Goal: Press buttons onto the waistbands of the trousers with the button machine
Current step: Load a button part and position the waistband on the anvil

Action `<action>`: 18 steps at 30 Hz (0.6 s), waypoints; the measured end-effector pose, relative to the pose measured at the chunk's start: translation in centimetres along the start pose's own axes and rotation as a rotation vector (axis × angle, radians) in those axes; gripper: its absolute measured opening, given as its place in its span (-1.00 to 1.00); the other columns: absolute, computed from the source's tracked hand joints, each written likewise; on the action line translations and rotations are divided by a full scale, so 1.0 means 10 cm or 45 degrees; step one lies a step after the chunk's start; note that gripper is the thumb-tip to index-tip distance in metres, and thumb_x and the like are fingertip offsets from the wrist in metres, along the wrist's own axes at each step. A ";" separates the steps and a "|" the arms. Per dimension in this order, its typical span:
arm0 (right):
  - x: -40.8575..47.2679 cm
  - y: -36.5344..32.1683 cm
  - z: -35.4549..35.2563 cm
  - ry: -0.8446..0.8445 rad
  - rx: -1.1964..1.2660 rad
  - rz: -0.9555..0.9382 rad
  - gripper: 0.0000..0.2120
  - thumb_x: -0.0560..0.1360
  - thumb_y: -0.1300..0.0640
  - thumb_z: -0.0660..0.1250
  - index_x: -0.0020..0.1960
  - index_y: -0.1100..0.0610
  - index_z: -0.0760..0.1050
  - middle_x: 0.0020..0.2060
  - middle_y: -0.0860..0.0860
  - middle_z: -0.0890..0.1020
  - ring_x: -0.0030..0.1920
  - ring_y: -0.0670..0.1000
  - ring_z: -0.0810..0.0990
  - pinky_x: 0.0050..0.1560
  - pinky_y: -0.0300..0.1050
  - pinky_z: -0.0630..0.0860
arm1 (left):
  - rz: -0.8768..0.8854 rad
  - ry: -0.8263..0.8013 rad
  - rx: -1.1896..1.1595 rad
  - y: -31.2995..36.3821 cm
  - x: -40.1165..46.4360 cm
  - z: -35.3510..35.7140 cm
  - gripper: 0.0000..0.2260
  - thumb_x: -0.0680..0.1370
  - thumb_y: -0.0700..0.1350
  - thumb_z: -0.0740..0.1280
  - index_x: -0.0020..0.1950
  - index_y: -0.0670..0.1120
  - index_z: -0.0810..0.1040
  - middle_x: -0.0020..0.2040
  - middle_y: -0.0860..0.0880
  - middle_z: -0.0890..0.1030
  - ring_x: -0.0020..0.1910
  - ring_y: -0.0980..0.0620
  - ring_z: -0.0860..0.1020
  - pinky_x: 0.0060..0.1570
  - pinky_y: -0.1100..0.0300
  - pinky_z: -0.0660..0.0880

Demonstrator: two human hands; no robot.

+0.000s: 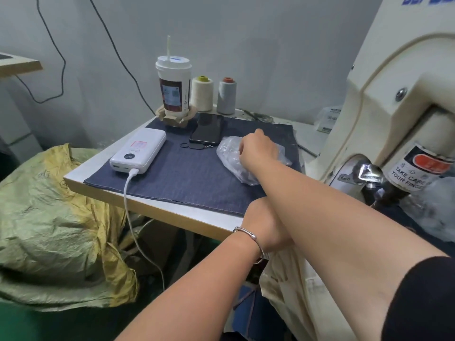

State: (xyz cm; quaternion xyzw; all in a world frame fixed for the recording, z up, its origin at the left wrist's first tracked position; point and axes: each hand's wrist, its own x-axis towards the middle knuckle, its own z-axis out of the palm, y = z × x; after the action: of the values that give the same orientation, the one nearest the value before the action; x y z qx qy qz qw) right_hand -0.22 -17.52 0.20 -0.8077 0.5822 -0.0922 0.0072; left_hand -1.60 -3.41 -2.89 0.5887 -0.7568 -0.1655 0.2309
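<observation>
Closest to the camera, both forearms cross. The left hand (264,225), with a thin metal bangle (251,238) on the wrist, sits low at the near table (152,205) edge, but the right arm covers most of it, so I can't tell what its fingers are doing.

The right hand (258,150) reaches over the left arm onto a clear plastic bag (230,156) lying on a dark denim cloth (184,178) that covers the table. Its fingers are curled down into the bag; whether they pinch anything is hidden by the hand itself.

Off to the right stands the cream button machine (384,114), with a finger-warning sticker on its head. Dark trousers fabric (403,217) lies under the head, just past the right forearm.

On the left side of the cloth is a white power bank (139,151) with a white cable (130,212) hanging off the table edge. A bit further back there's a black phone (208,129), then a drink cup (173,87) with a straw, and two thread cones (213,94) against the wall. A yellowish-green woven sack (54,217) slumps left of the table.
</observation>
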 end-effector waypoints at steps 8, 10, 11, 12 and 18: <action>-0.02 0.02 0.03 0.039 0.059 -0.087 -0.78 0.47 0.31 0.24 0.03 0.10 0.56 0.10 0.08 0.39 -0.09 0.13 0.47 -0.19 -0.04 0.37 | -0.001 0.024 -0.015 0.02 -0.02 0.00 -0.62 0.53 -0.15 0.27 -0.39 0.04 0.16 -0.32 0.00 0.36 -0.23 -0.10 0.35 -0.25 0.13 0.21; -0.01 0.02 0.04 0.036 0.006 -0.056 -0.75 0.48 0.30 0.25 0.11 0.13 0.56 0.13 0.09 0.39 -0.07 0.13 0.48 -0.18 -0.05 0.38 | -0.007 0.027 -0.004 0.02 -0.02 0.00 -0.63 0.53 -0.15 0.26 -0.39 0.03 0.16 -0.28 -0.01 0.38 -0.22 -0.10 0.35 -0.24 0.14 0.22; 0.00 0.02 0.04 0.031 -0.015 -0.038 -0.73 0.48 0.29 0.25 0.14 0.13 0.55 0.14 0.10 0.39 -0.03 0.14 0.49 -0.17 -0.05 0.38 | -0.007 0.033 -0.003 0.02 -0.03 0.00 -0.63 0.53 -0.16 0.26 -0.39 0.03 0.16 -0.28 -0.02 0.39 -0.23 -0.10 0.35 -0.24 0.14 0.21; 0.01 0.02 0.04 0.025 -0.032 -0.024 -0.71 0.49 0.28 0.24 0.17 0.13 0.55 0.16 0.10 0.39 0.02 0.14 0.51 -0.14 -0.05 0.39 | -0.006 0.033 -0.002 0.02 -0.03 -0.01 -0.63 0.53 -0.16 0.25 -0.39 0.03 0.15 -0.29 -0.02 0.39 -0.23 -0.10 0.35 -0.24 0.14 0.21; 0.02 0.03 0.08 -0.003 -0.054 -0.065 -0.70 0.49 0.30 0.22 0.18 0.13 0.54 0.15 0.11 0.40 -0.03 0.12 0.44 -0.13 -0.05 0.36 | -0.033 0.011 0.010 -0.01 -0.02 0.01 -0.74 0.53 -0.16 0.25 -0.35 -0.06 0.33 -0.31 -0.05 0.46 -0.22 -0.15 0.41 -0.25 0.14 0.24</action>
State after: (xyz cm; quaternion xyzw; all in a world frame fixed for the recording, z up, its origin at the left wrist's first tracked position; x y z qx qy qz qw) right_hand -0.34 -17.87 -0.57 -0.8224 0.5632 -0.0790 -0.0117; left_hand -1.56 -3.26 -3.05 0.6002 -0.7486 -0.1629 0.2297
